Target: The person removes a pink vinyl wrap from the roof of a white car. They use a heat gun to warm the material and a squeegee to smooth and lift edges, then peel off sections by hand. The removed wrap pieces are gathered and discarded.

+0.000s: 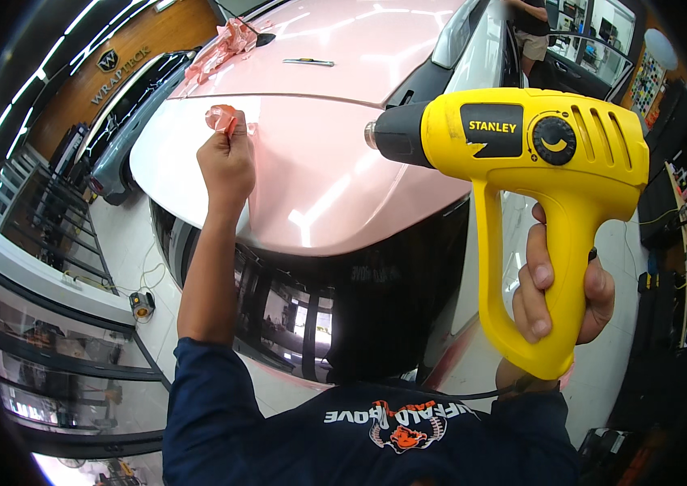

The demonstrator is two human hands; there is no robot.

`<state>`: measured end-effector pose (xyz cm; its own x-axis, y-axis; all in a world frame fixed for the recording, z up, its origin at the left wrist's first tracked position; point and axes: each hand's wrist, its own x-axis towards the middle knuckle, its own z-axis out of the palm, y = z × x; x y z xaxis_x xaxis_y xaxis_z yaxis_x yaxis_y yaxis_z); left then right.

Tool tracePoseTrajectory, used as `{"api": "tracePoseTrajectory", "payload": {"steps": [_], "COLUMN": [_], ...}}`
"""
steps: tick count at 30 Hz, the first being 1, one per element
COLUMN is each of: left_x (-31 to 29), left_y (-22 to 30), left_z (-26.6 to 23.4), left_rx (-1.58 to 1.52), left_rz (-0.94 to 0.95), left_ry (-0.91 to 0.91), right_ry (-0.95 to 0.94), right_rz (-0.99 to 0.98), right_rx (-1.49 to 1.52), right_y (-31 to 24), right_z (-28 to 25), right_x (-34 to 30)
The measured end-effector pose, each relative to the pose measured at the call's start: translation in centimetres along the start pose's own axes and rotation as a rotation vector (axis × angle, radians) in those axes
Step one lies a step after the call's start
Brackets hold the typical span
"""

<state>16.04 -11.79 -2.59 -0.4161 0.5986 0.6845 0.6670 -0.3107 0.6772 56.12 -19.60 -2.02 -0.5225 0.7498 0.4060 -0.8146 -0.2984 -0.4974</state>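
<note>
My left hand [227,166] is closed on a bunched end of pink vinyl film [220,119], raised over the car panel. Left of it the panel's surface [169,154] shows bare white; to the right, smooth pink film [319,178] covers it, with an uneven peeled edge between. My right hand [533,283] wraps round the handle of a yellow heat gun [602,154], held up close on the right. Its black front and metal nozzle point left across the panel, apart from the film. Part of the right palm is hidden behind the handle.
Crumpled pink film [222,53] and a slim tool [308,61] lie on the pink surface beyond. Dark glass [343,308] slopes below the panel. Another person [531,32] stands at the far right. A grey car [125,158] and a small floor device [142,305] are on the left.
</note>
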Motion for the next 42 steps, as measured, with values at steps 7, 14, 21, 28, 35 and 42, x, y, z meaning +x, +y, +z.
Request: {"api": "tracePoseTrajectory", "payload": {"steps": [7,14,21,28,35,42], "left_x": [0.3,0.1,-0.8,-1.6,-1.6,-1.1], "left_y": [-0.1,-2.7,-5.4,-5.2,-6.0,-5.7], "left_z": [-0.5,-5.3,-6.0,-6.9,-5.5,-5.1], "left_rx": [-0.056,0.073,-0.074,-0.351,-0.340,-0.439], "left_rz": [-0.045,-0.086,-0.013,-0.323,-0.067,0.008], "left_ry": [0.004,-0.046,-0.008,-0.048,0.032,0.026], "right_ry": [-0.033,-0.014,-0.086,-0.051,-0.040,-0.039], "right_rz": [-0.070,-0.065,0.071,0.226,0.262,0.254], "right_rx": [-0.106,-0.156,-0.314,-0.267,-0.408,-0.634], "right_y": [-0.5,1.0,2.5,4.2,5.8,8.0], "right_z": [-0.2,3.1,5.4,7.7,10.0,11.4], "right_x": [1.1,3.8,8.5,11.1,13.1,17.6]}}
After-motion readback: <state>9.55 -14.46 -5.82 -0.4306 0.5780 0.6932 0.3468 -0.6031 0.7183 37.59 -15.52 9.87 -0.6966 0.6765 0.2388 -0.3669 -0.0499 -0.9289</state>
